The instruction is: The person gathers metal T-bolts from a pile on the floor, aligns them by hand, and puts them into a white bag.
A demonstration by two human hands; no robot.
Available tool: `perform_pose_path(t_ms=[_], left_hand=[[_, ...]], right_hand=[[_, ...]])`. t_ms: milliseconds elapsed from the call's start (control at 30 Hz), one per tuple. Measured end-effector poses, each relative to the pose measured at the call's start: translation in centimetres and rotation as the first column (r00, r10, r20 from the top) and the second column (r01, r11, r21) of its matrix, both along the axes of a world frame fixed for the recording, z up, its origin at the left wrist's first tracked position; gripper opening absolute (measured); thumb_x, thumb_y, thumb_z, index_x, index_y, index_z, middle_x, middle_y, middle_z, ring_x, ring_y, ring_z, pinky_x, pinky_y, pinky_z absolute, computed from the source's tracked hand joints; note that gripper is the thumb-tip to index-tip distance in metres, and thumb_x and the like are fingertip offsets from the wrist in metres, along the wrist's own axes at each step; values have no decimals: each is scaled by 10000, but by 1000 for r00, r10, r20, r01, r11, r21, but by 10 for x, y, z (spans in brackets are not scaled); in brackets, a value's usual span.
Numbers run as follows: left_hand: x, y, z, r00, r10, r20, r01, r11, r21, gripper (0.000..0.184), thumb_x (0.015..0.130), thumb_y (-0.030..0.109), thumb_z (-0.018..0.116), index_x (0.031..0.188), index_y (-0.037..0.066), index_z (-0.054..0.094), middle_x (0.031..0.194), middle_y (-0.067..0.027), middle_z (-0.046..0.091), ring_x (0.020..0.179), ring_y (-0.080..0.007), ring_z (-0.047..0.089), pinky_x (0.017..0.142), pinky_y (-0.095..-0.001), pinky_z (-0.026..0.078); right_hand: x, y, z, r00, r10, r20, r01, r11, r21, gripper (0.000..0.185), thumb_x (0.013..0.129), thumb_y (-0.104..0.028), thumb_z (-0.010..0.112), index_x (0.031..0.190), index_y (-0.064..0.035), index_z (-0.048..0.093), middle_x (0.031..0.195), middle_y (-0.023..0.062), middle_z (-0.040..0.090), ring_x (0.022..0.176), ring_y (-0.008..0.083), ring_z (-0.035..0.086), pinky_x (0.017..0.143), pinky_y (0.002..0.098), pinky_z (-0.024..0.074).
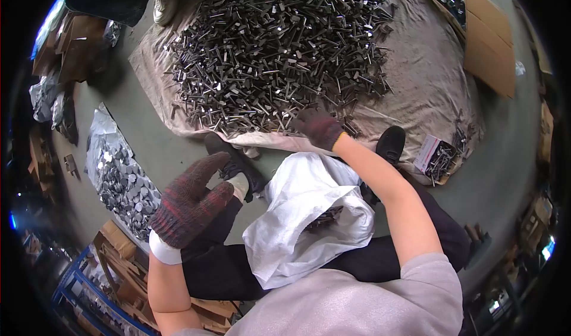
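My left hand (pixel 195 204), in a dark red and black knitted glove, is raised over my left leg. Its fingers stretch out with the thumb apart, and nothing shows in it. My right hand (pixel 321 127), in a similar glove, is at the near edge of a large heap of small metal parts (pixel 279 50), many with thin rod-like stems. Its fingertips blend into the dark parts, so whether they grip any is unclear. A white woven sack (pixel 285 217) stands between my legs, its mouth folded open, with some dark metal parts (pixel 324 218) visible inside.
The heap lies on a pale cloth sheet (pixel 425 74). Round flat metal discs (pixel 122 178) cover a plastic sheet on the left. At right are a small box of metal parts (pixel 439 159) and a large cardboard carton (pixel 488 41). Wooden pallet pieces (pixel 122 264) lie lower left.
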State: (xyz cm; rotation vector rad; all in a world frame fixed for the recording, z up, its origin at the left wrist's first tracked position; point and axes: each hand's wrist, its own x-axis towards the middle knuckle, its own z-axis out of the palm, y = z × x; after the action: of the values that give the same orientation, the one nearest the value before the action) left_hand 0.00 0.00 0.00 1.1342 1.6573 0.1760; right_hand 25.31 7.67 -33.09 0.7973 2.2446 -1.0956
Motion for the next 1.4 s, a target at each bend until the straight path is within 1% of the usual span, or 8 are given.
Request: perform_pose_path(t_ms=[100, 167, 833, 1133, 1233, 1300, 1367, 1400], left_hand=[[-3, 1, 0, 999, 39, -5, -39, 998, -51, 511, 902, 221, 689, 1362, 50, 546, 1284, -135, 611, 1030, -167, 630, 842, -304, 530], [-5, 2, -4, 1000, 11, -12, -11, 1000, -12, 507, 901, 204, 691, 1360, 46, 546, 1272, -126, 614, 1014, -156, 633, 834, -298, 531], [-3, -3, -15, 1000, -18, -21, 19, 998, 63, 483, 901, 227, 688, 1333, 46, 570, 1284, -145, 618, 1145, -223, 615, 925, -332, 505], [-2, -3, -18, 993, -69, -99, 77, 994, 80, 496, 892, 235, 671, 1336, 39, 567, 1286, -160, 622, 1192, -256, 588, 1018, -351, 446], [-9, -4, -32, 976, -205, -73, 214, 961, 172, 505, 910, 254, 638, 1352, 27, 551, 1267, -153, 623, 1174, -239, 579, 1021, -347, 437], [-9, 2, -54, 943, -328, -56, 329, 896, 297, 501, 924, 275, 633, 1353, 28, 553, 1252, -148, 628, 1163, -244, 586, 1007, -345, 448], [1, 21, -81, 921, 210, 329, -145, 967, -210, 515, 951, 340, 611, 1367, 44, 542, 1211, -124, 639, 1120, -249, 604, 982, -359, 465], [7, 28, -93, 919, 207, 336, -146, 969, -199, 515, 951, 340, 611, 1367, 44, 542, 1211, -124, 639, 1120, -249, 604, 982, -359, 465]], right_hand=[[-27, -6, 22, 941, 73, -332, 66, 919, 389, 648, 868, -185, 566, 1479, -323, 398, 1575, 98, 324, 1437, 335, 317, 1100, 674, 248], [-34, 0, 26, 979, 173, -108, -91, 845, 528, 604, 894, -225, 528, 1464, -386, 404, 1565, 92, 348, 1429, 324, 335, 1079, 669, 267], [-8, -15, 12, 998, 55, 23, -59, 887, 458, 387, 935, -254, 494, 1314, -304, 554, 1409, 99, 477, 1260, 364, 470, 892, 605, 464], [6, -3, 8, 958, -247, -143, 283, 888, 362, 310, 808, -109, 626, 1077, -249, 688, 1161, 157, 640, 938, 348, 658, 774, 465, 562], [9, 1, 14, 628, -683, -373, 760, 642, 103, 316, 813, -126, 656, 1125, -166, 676, 937, 156, 708, 901, 322, 687, 786, 407, 546], [11, 14, 1, 67, -942, -329, 854, 225, -469, 300, 795, -63, 663, 1087, -127, 686, 965, 109, 705, 854, 217, 675, 757, 328, 537], [16, 31, 73, -86, -988, -127, 815, 4, -580, 362, 757, 27, 661, 1093, -106, 667, 896, 55, 680, 736, 144, 638, 608, 283, 504], [21, 36, 94, -175, -984, -22, 701, -109, -705, 374, 748, 44, 660, 1090, -107, 654, 857, 46, 667, 664, 133, 614, 537, 277, 467]])
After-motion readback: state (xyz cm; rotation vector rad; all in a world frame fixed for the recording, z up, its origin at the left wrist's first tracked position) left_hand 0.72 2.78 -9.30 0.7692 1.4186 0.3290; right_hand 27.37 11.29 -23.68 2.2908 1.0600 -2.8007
